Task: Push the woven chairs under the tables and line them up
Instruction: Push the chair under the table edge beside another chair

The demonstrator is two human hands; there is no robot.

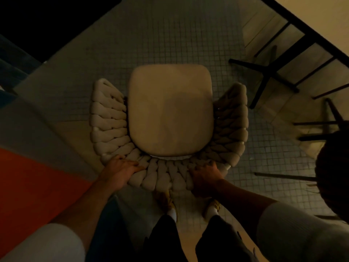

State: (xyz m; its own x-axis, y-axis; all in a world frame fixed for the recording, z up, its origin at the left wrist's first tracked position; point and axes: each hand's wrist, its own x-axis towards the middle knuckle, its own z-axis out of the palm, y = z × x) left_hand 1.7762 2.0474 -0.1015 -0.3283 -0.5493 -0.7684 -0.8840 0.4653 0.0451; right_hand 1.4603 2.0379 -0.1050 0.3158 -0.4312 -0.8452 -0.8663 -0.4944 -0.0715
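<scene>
Looking straight down in dim light, a woven chair (pixel 170 118) is seen on the tiled floor (pixel 170 40), its cream seat cushion (pixel 170 112) just beyond the fingers. The curved braided backrest is gripped by both hands: the left hand (pixel 120 170) with fingers (pixel 137 166) curled over the top rim, the right hand (pixel 204 176) wrapped likewise, its fingertips hidden in the weave. To the right of the fingers, a counter (pixel 309 14) is cut off by the frame edge; only its dark cross-shaped base (pixel 268 76) is made out. A dark shape (pixel 334 176) at the right edge cannot be identified.
</scene>
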